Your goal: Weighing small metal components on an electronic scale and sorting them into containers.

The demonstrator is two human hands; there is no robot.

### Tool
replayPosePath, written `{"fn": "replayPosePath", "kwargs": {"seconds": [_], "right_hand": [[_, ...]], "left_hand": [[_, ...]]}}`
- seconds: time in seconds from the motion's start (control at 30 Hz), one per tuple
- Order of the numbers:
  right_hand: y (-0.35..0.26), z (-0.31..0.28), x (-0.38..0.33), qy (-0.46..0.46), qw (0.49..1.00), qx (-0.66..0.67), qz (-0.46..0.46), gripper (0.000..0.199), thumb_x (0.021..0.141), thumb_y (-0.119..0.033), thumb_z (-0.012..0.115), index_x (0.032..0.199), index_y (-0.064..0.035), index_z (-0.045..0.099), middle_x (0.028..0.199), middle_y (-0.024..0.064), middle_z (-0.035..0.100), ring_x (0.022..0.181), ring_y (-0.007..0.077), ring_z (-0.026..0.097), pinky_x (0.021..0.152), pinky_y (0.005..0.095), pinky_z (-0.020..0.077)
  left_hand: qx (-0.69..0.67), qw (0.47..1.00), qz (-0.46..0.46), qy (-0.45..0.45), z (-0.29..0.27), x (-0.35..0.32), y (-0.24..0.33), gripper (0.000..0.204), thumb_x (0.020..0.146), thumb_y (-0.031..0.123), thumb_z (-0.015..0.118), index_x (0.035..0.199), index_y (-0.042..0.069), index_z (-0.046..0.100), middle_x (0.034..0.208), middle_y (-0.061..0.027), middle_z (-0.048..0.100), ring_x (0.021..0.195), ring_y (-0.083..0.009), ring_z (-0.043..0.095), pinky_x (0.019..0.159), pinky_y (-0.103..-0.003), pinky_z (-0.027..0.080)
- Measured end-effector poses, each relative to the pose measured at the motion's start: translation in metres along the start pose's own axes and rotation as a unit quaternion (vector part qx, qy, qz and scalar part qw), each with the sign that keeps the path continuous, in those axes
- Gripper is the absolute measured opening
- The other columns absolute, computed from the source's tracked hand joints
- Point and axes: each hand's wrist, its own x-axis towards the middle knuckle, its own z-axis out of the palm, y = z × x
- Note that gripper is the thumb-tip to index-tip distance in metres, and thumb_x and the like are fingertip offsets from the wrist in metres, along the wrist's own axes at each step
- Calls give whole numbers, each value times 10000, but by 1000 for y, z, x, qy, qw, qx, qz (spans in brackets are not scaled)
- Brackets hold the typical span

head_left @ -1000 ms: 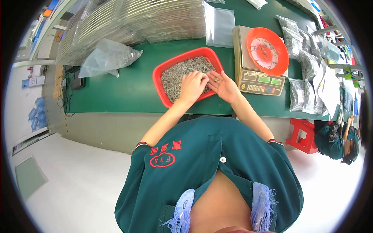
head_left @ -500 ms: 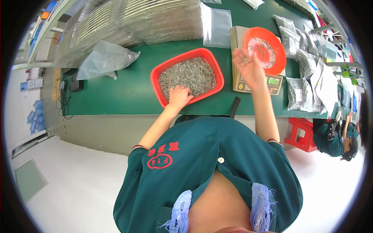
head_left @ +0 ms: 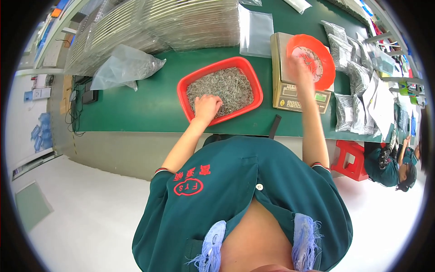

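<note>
A red plastic basket (head_left: 259, 97) holds a heap of thin, silvery metal pieces (head_left: 231, 86), too small to name more exactly. My left hand (head_left: 207, 106) rests in its near left part with curled fingers. The fingertips are against the heap, and what they hold is hidden. To the right, a digital scale (head_left: 285, 90) carries an orange-red scalloped plate (head_left: 327, 68) with a few of the metal pieces in it. My right hand (head_left: 300, 72) is over the plate's left side, smeared by motion. Its fingers and anything in them cannot be made out.
Bagged metal pieces (head_left: 344, 109) and white paper sheets (head_left: 378, 102) lie right of the scale. A clear bag (head_left: 122, 68) sits left, before plastic-wrapped stacks (head_left: 190, 27). Flat clear bags (head_left: 256, 34) lie behind the basket. A red stool (head_left: 351, 158) and a seated person (head_left: 385, 165) are at right.
My right hand has turned from palm-up beside the plate to a blurred pose over its left side. My left hand stays in the basket, its fingers more curled.
</note>
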Motion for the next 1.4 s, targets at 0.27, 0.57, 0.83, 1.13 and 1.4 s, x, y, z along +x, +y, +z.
{"fn": "replayPosePath", "kwargs": {"seconds": [0.27, 0.57, 0.83, 1.13, 1.4], "right_hand": [[66, 84, -41, -201, 927, 176, 263, 560, 910, -406, 315, 1253, 36, 337, 1284, 182, 376, 1211, 264, 345, 992, 365, 281], [69, 104, -47, -160, 784, 444, 403, 401, 924, -333, 304, 1132, -13, 430, 1105, 101, 488, 1026, 218, 473, 970, 370, 356], [66, 96, -49, -161, 789, 455, 381, 436, 923, -334, 305, 1164, 17, 397, 1151, 137, 471, 1083, 238, 461, 956, 377, 364], [41, 65, -36, -163, 797, 493, 309, 459, 920, -333, 314, 1208, 21, 360, 1219, 152, 438, 1118, 255, 446, 947, 369, 374], [-4, -14, 12, 1, 938, 336, 80, 482, 925, -341, 292, 1167, 60, 406, 1209, 173, 443, 1142, 256, 419, 979, 376, 333]], "left_hand": [[-91, 992, -9, 88, -34, 15, 19, 155, 776, 269, 543, 773, 137, 623, 752, -32, 604, 788, -232, 552, 686, -401, 369], [-170, 983, 38, 55, -53, 12, 44, 211, 795, 280, 517, 889, 134, 636, 825, -21, 619, 838, -208, 543, 750, -374, 362], [-307, 944, 2, 124, -40, 15, 32, 239, 811, 298, 492, 875, 116, 633, 834, -54, 605, 812, -241, 557, 697, -388, 392], [33, 997, -5, -65, 10, -2, 7, 249, 686, 285, 650, 881, 136, 607, 879, -52, 594, 914, -236, 521, 771, -423, 367], [-1, 999, 31, -23, 10, -5, 4, 96, 740, 216, 580, 771, 142, 633, 785, -27, 594, 846, -222, 532, 727, -401, 362]]}}
